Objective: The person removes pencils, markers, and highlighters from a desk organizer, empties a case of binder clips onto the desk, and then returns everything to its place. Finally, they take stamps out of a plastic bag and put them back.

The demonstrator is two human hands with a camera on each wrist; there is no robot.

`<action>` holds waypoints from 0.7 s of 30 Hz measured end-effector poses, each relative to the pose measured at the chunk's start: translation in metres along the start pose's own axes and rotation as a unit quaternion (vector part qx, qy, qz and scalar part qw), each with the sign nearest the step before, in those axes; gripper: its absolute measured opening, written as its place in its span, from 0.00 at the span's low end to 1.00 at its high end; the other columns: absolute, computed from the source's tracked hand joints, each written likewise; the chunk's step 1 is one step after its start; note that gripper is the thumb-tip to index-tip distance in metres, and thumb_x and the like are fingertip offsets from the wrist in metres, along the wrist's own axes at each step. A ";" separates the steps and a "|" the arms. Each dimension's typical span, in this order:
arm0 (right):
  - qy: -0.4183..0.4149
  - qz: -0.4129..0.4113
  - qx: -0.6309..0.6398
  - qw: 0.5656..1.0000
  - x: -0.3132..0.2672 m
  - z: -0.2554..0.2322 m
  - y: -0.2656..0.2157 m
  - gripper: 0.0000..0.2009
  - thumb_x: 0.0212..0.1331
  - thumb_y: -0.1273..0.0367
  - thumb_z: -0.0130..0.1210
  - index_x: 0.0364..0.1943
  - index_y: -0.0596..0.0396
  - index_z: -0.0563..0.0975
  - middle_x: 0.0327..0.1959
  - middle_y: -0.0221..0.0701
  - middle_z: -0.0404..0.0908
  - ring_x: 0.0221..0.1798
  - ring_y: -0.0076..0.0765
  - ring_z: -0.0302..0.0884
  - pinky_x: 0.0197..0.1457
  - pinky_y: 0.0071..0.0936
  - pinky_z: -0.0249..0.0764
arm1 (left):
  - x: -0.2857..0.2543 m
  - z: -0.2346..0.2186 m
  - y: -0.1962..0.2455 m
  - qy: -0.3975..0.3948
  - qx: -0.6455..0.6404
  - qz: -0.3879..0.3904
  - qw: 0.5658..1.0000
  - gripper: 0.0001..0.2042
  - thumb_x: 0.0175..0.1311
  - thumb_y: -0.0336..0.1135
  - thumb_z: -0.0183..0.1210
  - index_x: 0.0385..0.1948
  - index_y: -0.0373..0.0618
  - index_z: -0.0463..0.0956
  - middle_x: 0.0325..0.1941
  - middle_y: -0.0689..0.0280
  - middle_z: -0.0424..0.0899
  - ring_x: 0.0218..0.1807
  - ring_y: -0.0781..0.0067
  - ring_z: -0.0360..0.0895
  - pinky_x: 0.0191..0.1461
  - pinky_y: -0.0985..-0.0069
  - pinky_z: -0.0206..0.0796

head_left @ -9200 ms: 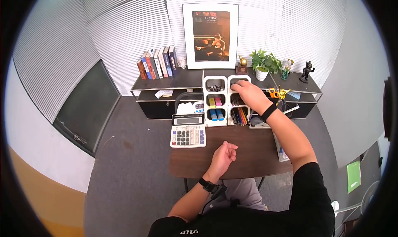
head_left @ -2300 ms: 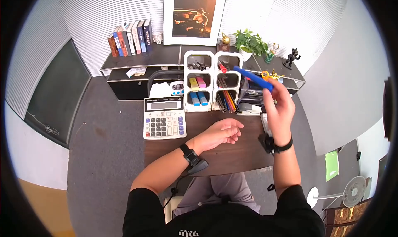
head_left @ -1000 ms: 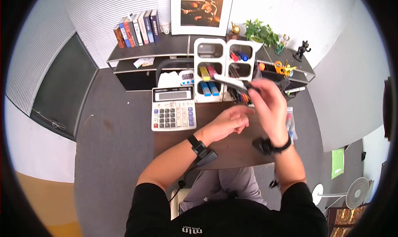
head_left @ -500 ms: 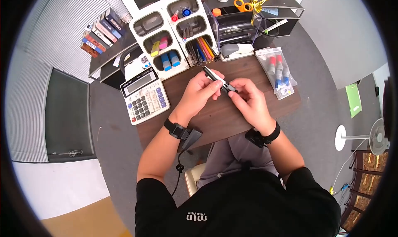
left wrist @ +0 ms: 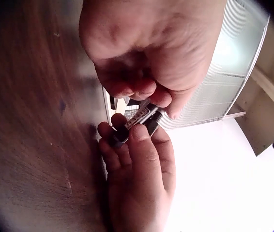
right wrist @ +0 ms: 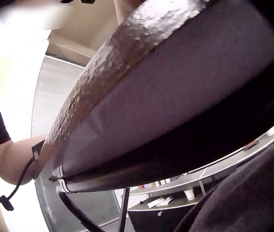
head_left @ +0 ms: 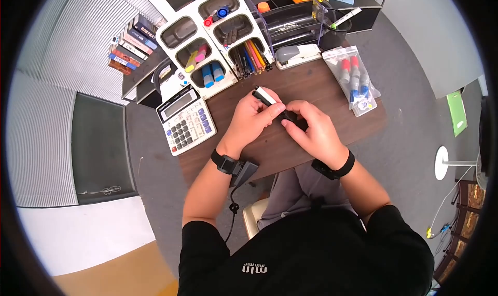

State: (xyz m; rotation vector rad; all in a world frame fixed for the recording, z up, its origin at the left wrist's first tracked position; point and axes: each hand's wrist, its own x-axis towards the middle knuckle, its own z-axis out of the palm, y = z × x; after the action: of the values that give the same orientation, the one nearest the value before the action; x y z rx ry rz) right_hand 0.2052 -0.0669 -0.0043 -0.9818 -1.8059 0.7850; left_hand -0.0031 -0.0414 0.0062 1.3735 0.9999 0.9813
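Observation:
Black-and-white markers [head_left: 265, 97] are pinched between both hands above the brown table [head_left: 246, 151]. The left hand [head_left: 251, 121] grips their white-and-black end, fingers curled. From the other side, the right hand [head_left: 317, 132] holds their dark end between thumb and fingers. In the left wrist view, dark marker bodies [left wrist: 139, 118] pass between the left hand [left wrist: 151, 48] above and the right hand [left wrist: 142, 179] below; how many is unclear. Neither hand's fingers show in the right wrist view, which looks at the table's underside [right wrist: 151, 101].
Behind the hands, a white organizer [head_left: 201, 32] holds red and blue markers [head_left: 222, 12], highlighters [head_left: 201, 53] and pencils [head_left: 255, 55]. A calculator [head_left: 185, 121] is at left; a stapler [head_left: 298, 55] and a bag of markers [head_left: 355, 81] are at right.
The blue marker has gone from the right hand into the organizer. Black-and-white markers have left the upper-left compartment and are between both hands. The head view has tilted down and turned.

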 end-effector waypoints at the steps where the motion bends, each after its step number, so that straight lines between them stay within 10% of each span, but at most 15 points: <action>1: 0.004 0.000 0.003 1.000 0.001 -0.001 -0.002 0.15 0.62 0.71 0.68 0.51 0.56 0.78 0.43 0.41 0.84 0.42 0.49 0.84 0.45 0.37 0.80 | 0.001 0.000 -0.002 -0.003 0.004 -0.001 1.000 0.05 0.73 0.31 0.64 0.43 0.43 0.78 0.30 0.74 0.79 0.28 0.88 0.71 0.30 0.84 0.63; 21: 0.005 -0.009 -0.012 1.000 -0.002 0.001 0.001 0.19 0.64 0.73 0.65 0.59 0.56 0.78 0.49 0.45 0.85 0.49 0.54 0.84 0.51 0.41 0.80 | 0.004 0.002 -0.007 -0.007 -0.041 0.018 0.999 0.10 0.75 0.27 0.58 0.54 0.41 0.76 0.38 0.71 0.80 0.36 0.85 0.75 0.41 0.84 0.68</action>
State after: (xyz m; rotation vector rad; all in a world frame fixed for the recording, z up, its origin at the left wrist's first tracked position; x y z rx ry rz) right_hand 0.2052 -0.0680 -0.0061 -0.9825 -1.8167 0.7492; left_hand -0.0001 -0.0384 -0.0013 1.3316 0.9179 1.0272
